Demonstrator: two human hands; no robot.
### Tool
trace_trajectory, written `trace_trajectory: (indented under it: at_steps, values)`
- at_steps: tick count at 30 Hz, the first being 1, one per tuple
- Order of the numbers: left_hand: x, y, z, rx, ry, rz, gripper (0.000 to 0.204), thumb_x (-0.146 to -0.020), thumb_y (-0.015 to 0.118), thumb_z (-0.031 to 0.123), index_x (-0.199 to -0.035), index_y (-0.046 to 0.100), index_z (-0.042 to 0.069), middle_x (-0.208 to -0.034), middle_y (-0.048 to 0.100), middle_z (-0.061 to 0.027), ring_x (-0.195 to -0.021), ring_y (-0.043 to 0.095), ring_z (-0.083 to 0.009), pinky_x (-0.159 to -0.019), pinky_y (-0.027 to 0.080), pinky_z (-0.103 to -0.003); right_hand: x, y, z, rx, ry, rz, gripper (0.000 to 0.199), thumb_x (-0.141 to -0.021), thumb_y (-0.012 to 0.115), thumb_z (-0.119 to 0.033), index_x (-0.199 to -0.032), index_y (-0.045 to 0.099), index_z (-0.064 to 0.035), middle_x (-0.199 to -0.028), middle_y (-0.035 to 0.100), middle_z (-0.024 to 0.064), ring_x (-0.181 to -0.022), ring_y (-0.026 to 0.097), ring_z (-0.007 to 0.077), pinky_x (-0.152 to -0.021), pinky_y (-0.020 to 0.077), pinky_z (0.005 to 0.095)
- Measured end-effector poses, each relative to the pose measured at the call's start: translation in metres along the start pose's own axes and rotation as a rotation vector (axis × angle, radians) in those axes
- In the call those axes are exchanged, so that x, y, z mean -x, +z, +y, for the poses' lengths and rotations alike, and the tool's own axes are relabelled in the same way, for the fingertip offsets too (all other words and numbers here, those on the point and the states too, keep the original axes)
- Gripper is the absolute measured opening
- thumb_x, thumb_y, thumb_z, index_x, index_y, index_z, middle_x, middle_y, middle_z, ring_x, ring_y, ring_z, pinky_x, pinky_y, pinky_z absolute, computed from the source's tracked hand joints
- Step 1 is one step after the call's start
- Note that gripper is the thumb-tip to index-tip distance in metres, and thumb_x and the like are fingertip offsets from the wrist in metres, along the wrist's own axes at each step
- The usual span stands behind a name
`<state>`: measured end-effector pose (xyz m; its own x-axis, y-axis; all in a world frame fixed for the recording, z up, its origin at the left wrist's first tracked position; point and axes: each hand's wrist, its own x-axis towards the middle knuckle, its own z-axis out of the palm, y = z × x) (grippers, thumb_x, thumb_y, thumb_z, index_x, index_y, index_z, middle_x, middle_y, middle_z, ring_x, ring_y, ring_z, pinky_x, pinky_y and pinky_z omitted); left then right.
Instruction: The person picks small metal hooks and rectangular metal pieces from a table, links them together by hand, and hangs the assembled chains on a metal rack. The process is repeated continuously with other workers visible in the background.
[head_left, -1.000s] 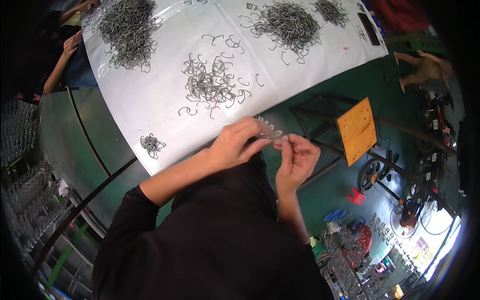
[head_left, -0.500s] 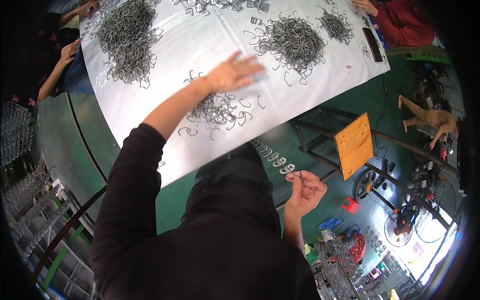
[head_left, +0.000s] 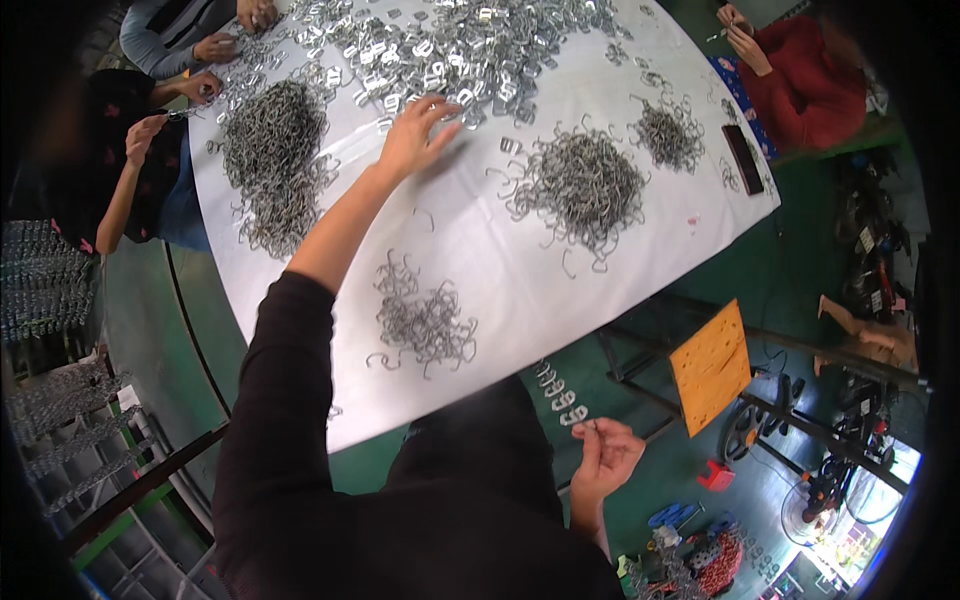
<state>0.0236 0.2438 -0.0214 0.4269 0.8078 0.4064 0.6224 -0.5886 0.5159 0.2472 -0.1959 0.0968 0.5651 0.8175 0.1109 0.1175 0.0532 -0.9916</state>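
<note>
My left hand [head_left: 412, 138] reaches across the white-covered table [head_left: 480, 270] with its fingers apart. Its fingertips are at the near edge of a wide heap of silvery flat metal buckles [head_left: 430, 62]. Down at the right, beyond the table's front edge, my right hand [head_left: 607, 458] pinches the end of a chain of linked metal buckles [head_left: 560, 395]. The chain runs up toward the table edge, where its far part is hidden. Between my left forearm and the front edge lies a small pile of bent wire hooks [head_left: 425, 322].
Larger hook piles lie left [head_left: 272, 165] and right [head_left: 585, 185], with a dark phone [head_left: 742, 158] at the right edge. A wooden-topped stool [head_left: 710, 367] stands at my right. Co-workers sit at the left [head_left: 120, 170] and right [head_left: 805, 85]; a fan [head_left: 808, 512] stands lower right.
My left hand has moved from above the small hook pile out to the buckle heap. The view has shifted, showing more of the far table. My right hand still pinches the chain.
</note>
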Motion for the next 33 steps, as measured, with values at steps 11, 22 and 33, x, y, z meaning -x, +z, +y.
trace_trajectory:
  at_steps: [11, 22, 33]
  values:
    - [-0.069, 0.054, -0.037, -0.444, -0.206, -0.076, 0.050, -0.091, 0.048, 0.055, -0.136, 0.048, 0.032, -0.145, 0.040, -0.0124, -0.134, 0.034, -0.0358, -0.103, 0.020, -0.066, -0.022, 0.005, 0.011, 0.034, 0.099, -0.009, 0.029, -0.086, 0.054, 0.016, -0.097, 0.037, -0.0041, -0.096, 0.054, 0.0146, -0.077, 0.064, 0.0187, -0.070, 0.0568, 0.0292]
    - [0.113, -0.028, 0.047, -0.188, -0.067, -0.219, 0.025, -0.090, 0.059, 0.031, -0.110, 0.070, 0.019, -0.133, 0.054, -0.0062, -0.132, 0.038, -0.0343, -0.107, 0.020, -0.064, -0.026, 0.014, 0.019, -0.037, -0.026, -0.032, 0.029, -0.082, 0.056, 0.019, -0.095, 0.039, -0.0017, -0.096, 0.057, 0.0180, -0.076, 0.065, 0.0226, -0.068, 0.0595, 0.0325]
    - [0.074, 0.028, 0.081, -0.265, -0.092, -0.083, 0.025, -0.081, 0.070, 0.024, -0.099, 0.064, 0.007, -0.090, 0.066, -0.0107, -0.087, 0.062, -0.0300, -0.072, 0.051, -0.041, 0.003, 0.022, 0.017, 0.002, -0.111, -0.031, 0.027, -0.085, 0.055, 0.017, -0.095, 0.038, -0.0019, -0.096, 0.056, 0.0164, -0.078, 0.065, 0.0206, -0.070, 0.0582, 0.0299]
